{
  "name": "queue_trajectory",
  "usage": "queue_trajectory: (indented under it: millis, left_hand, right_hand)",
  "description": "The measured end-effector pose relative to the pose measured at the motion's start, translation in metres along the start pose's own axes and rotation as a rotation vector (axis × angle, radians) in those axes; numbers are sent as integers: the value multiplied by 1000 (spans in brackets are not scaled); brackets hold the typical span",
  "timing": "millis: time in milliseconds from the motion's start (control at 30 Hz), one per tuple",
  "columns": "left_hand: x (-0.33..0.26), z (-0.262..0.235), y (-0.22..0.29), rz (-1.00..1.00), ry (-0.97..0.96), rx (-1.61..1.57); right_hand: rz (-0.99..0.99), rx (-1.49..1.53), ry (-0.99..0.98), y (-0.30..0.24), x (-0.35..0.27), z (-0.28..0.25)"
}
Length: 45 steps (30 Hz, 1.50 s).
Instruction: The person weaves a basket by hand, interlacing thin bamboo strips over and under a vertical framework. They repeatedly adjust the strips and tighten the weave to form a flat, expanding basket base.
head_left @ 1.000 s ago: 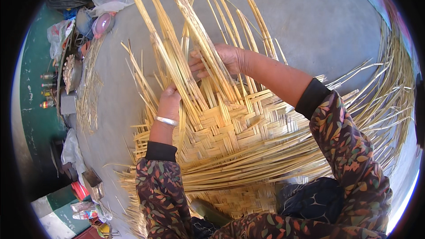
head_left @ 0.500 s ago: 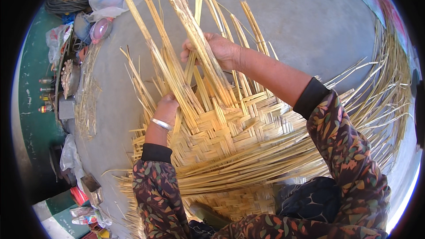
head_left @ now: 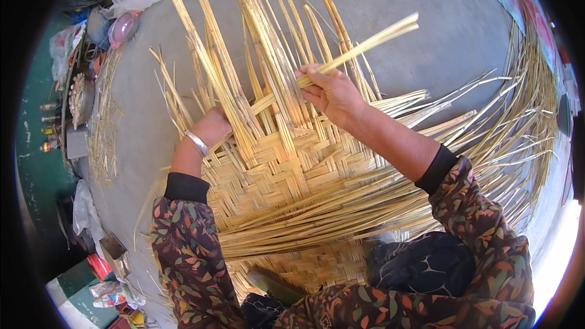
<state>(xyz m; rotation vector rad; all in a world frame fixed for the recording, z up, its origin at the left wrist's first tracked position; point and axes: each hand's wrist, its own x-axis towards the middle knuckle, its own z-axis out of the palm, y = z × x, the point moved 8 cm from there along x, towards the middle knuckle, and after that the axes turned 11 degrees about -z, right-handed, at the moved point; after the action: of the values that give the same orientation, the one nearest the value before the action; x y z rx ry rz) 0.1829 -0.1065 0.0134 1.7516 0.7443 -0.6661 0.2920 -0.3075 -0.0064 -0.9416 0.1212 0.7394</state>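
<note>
A partly woven mat of split reed strips lies before me, long upright strips rising from its far edge. My right hand is closed in a pinch around a pair of pale reed strips, whose free ends point up and right. Their other end runs left, crossing behind some of the raised strips. On the left, my left hand, with a silver bangle at the wrist, is curled against the raised strips. Its fingertips are hidden behind them.
A bundle of loose strips lies across the mat's near part, fanning out to the right. More long reeds rest along the right side. At the left stand plastic bags, a pink bowl and small bottles on the grey floor's edge.
My right hand has moved right and down, drawing the pale strips from upright to a slant across the raised ones. My left hand has shifted slightly left and up.
</note>
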Motion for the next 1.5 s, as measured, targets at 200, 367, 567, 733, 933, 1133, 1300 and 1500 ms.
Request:
queue_trajectory:
  millis: [200,367,567,733,933,1133,1300,1500]
  left_hand:
    - [17,5,-17,-225,21,251]
    - [18,6,-16,-244,61,275]
    - [24,1,-25,-243,85,273]
    - [27,-2,-35,-165,135,190]
    - [19,-2,-27,-162,192,320]
    - [27,-8,-40,-183,210,353]
    - [33,-13,-50,-179,216,316]
    - [12,-14,-28,-148,240,414]
  right_hand:
    - [106,98,152,41,-13,-37]
    - [129,126,177,35,-17,-47]
    - [160,-215,-6,4,-44,-55]
    - [-358,-1312,-336,-53,-12,-25]
    - [-334,-2082,-705,-29,20,-10]
    - [-111,-1931,-762,-23,30,-17]
    - [-9,-1620,-806,-19,39,-26]
    - [37,-1395,-743,-18,43,-31]
